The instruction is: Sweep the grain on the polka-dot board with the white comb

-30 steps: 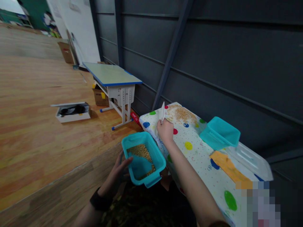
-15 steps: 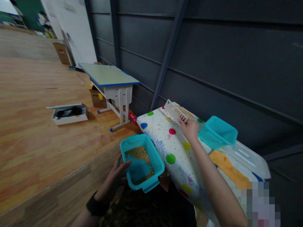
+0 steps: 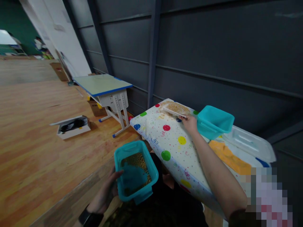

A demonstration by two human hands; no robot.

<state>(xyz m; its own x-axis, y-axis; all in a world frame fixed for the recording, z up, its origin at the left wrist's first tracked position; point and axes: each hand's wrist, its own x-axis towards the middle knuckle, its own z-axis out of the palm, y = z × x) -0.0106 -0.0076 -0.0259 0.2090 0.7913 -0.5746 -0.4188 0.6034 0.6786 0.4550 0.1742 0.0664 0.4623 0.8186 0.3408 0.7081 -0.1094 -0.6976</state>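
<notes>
My left hand [image 3: 107, 193] grips the near side of a teal plastic tub [image 3: 135, 171] partly filled with yellow beans, held below the table's edge over my lap. My right hand [image 3: 189, 123] reaches across the table covered in a polka-dot cloth [image 3: 170, 138] and holds a flat white comb-like scraper [image 3: 173, 112], laid low against a pile of loose beans [image 3: 178, 107] at the far corner. A second, empty teal tub [image 3: 214, 121] stands just right of that hand.
A clear plastic lid [image 3: 248, 146] and an orange sheet [image 3: 230, 157] lie on the cloth to the right. A blue-edged school desk [image 3: 104, 86] stands farther along the dark grey wall, with an open white box [image 3: 72, 126] on the wooden floor.
My right hand moved from the near left of the bean pile to its right side, tilting the scraper from upright down flat. The tub in my left hand sank lower.
</notes>
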